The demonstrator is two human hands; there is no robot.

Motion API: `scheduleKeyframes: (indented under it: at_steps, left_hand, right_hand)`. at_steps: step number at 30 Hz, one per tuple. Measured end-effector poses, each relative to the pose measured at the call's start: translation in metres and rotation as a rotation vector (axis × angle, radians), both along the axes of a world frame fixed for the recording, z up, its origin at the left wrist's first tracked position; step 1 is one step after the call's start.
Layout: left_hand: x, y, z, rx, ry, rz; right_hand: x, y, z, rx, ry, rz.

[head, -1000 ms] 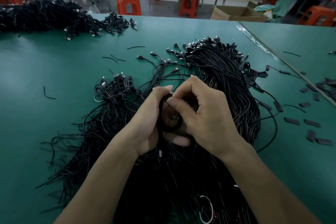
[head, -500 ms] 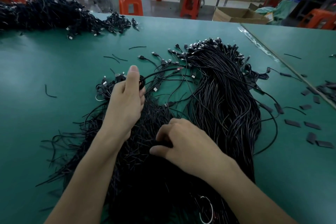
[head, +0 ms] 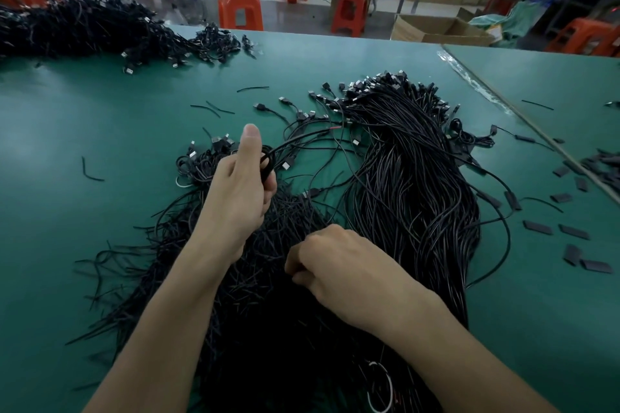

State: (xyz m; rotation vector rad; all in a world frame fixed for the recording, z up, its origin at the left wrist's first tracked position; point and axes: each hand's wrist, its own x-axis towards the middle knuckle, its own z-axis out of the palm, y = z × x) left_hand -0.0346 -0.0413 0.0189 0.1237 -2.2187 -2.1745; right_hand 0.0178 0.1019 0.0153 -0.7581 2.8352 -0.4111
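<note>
My left grip point(head: 241, 188) reaches forward, thumb straight up, fingers curled round a cable coil point(head: 267, 166). My right grip point(head: 339, 265) sits nearer, knuckles up, fingers tucked under; whether they hold anything is hidden. Both forearms are bare.

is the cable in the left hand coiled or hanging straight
Coiled. The left hand holds the cable as a small tight loop beside its thumb; one end trails off to the right.

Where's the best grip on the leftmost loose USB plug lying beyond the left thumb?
I'd pinch the USB plug by its black housing, coming from above and from the left: it lies flat and alone on the bare green mat, while its cord runs right into the tangled cable pile.
</note>
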Motion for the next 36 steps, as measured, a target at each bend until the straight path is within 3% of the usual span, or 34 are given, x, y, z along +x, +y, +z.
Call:
scheduleKeyframes:
  at_steps: [5, 8, 11, 17, 20, 22, 25, 31, 36]
  left_hand:
    - [0.000, 0.001, -0.001, 0.041, -0.038, 0.025]
    - [0.001, 0.002, 0.001, 0.040, -0.021, 0.025]
    - [0.002, 0.003, 0.003, 0.048, 0.013, -0.022]
    - [0.012, 0.008, 0.006, 0.056, 0.049, -0.379]
    - [0.019, 0.011, 0.009, -0.039, 0.105, -0.630]
    - [0.024, 0.018, 0.008, -0.074, 0.140, -0.674]
    - [0.025, 0.028, 0.006, 0.051, 0.101, -0.601]
    - [0.021, 0.025, 0.003, 0.065, 0.306, -0.437]
    - [0.018, 0.022, 0.004, 0.179, 0.387, -0.354]
  right_hand:
    - [-0.002, 0.010, 0.004, -0.195, 0.009, -0.116]
    - [-0.006, 0.023, 0.017, -0.465, 0.066, -0.273]
    - [-0.015, 0.031, 0.025, -0.770, 0.251, -0.433]
    - [-0.023, 0.015, 0.026, -1.301, 0.496, -0.568]
    - [-0.027, 0.008, 0.028, -1.456, 0.518, -0.577]
    - [-0.029, 0.001, 0.028, -1.566, 0.485, -0.577]
    - [-0.027, -0.010, 0.025, -1.635, 0.365, -0.542]
    - [-0.024, -0.009, 0.025, -1.662, 0.196, -0.450]
    - [-0.018, -0.008, 0.018, -1.430, 0.249, -0.409]
